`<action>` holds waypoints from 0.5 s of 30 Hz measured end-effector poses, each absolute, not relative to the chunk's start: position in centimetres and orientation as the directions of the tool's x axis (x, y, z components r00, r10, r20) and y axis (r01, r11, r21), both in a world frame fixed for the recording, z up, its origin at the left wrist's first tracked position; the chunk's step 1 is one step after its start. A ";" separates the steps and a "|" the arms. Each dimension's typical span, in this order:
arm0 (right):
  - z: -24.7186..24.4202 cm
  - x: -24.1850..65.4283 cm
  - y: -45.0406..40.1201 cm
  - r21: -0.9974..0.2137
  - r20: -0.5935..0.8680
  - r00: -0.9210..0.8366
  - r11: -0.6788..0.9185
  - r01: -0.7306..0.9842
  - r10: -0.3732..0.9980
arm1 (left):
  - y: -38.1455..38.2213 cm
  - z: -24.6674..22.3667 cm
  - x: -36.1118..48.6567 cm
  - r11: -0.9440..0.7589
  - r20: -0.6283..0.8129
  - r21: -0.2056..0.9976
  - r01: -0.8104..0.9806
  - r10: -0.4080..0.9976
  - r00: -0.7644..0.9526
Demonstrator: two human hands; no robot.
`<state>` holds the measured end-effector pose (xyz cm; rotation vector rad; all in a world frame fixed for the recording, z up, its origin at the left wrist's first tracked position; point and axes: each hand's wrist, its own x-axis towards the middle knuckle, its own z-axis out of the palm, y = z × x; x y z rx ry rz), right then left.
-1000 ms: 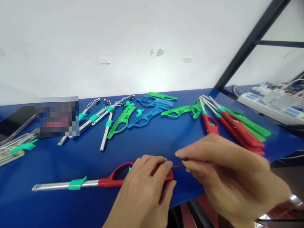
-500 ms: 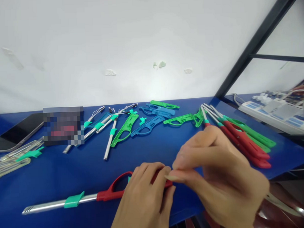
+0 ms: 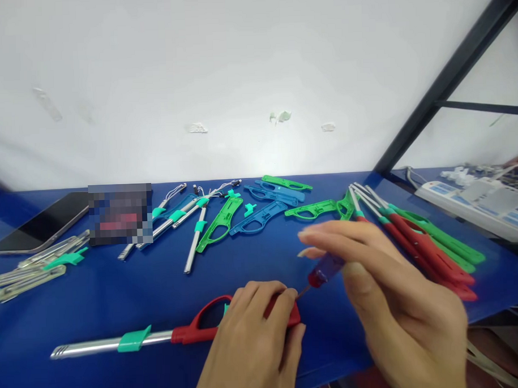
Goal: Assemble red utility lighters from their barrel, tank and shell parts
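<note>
Near the table's front edge lies a red lighter with a long metal tube and a teal clip round it. My left hand is wrapped over its red handle and holds it down on the table. In my right hand is a small screwdriver with a purple and red handle. Its thin shaft points down-left to the end of the red handle, beside my left fingertips; the tip itself is hidden.
Green and blue handle shells lie behind, with metal tubes left of them. Red lighters lie at right, near a white power strip. A phone and clear shells are at far left.
My right hand has opened out from a pinch and shifted slightly right, and the screwdriver now shows in it. The whole view has shifted a little; my left hand keeps its hold.
</note>
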<state>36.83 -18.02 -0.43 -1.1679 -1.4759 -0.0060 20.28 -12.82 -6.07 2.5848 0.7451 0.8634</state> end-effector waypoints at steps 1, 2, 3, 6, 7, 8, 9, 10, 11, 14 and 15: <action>-0.5 36.8 -18.2 -0.611 0.732 0.186 0.512 0.604 0.655 | -12.8 -6.1 20.3 -0.812 0.463 0.444 0.379 0.570 0.679; -0.6 36.7 -18.3 -0.632 0.727 0.181 0.542 0.553 0.663 | -12.8 -6.2 20.3 -0.810 0.456 0.448 0.379 0.572 0.682; -0.7 36.6 -18.3 -0.644 0.735 0.194 0.579 0.500 0.650 | -12.8 -6.2 20.3 -0.807 0.443 0.455 0.376 0.572 0.691; -0.9 36.1 -18.3 -0.625 0.770 0.241 0.623 0.471 0.591 | -12.7 -6.2 20.1 -0.782 0.361 0.496 0.377 0.581 0.730; -1.0 36.0 -18.3 -0.607 0.782 0.244 0.608 0.512 0.574 | -12.7 -6.2 20.0 -0.776 0.344 0.505 0.378 0.583 0.737; -1.0 36.0 -18.3 -0.591 0.786 0.245 0.576 0.565 0.567 | -12.7 -6.2 19.9 -0.771 0.336 0.512 0.379 0.586 0.737; -1.0 36.0 -18.4 -0.576 0.788 0.240 0.541 0.612 0.568 | -12.6 -6.2 19.9 -0.768 0.340 0.514 0.382 0.591 0.731; -1.0 36.1 -18.6 -0.572 0.780 0.228 0.515 0.639 0.583 | -12.7 -6.3 19.9 -0.770 0.354 0.511 0.381 0.593 0.724; -1.1 36.1 -18.7 -0.580 0.764 0.222 0.496 0.646 0.605 | -12.7 -6.3 19.9 -0.778 0.381 0.502 0.378 0.591 0.711; -1.1 36.2 -18.7 -0.634 0.743 0.251 0.532 0.562 0.621 | -12.8 -6.5 20.1 -0.797 0.440 0.476 0.372 0.582 0.684; -1.1 36.2 -18.6 -0.637 0.758 0.276 0.576 0.513 0.591 | -12.8 -6.6 20.2 -0.801 0.445 0.472 0.369 0.578 0.685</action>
